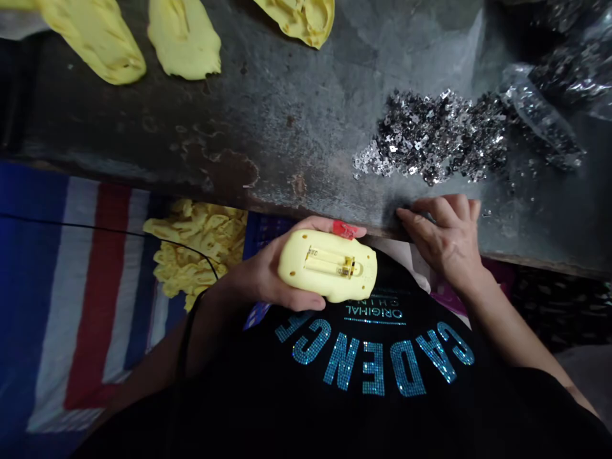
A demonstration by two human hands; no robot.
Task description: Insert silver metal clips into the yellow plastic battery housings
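Left grip (268,274) clasps a yellow casing (327,264), underside hidden; right grip (447,236) seems curled, whether pinching anything I cannot tell

Shell (326,266) in left hand (268,277) is pale yellow; finger wrap (345,229) is red. Surface (296,108) is dark grey, brown patches (233,172) near front edge; metal pieces (440,137) silver. Sheet (112,261) has blue/white/red stripes. Shirt (248,389) black, blue lettering (373,370).

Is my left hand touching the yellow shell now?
Touching. The head view shows the left hand wrapped around one end of the yellow shell, thumb against its lower edge.
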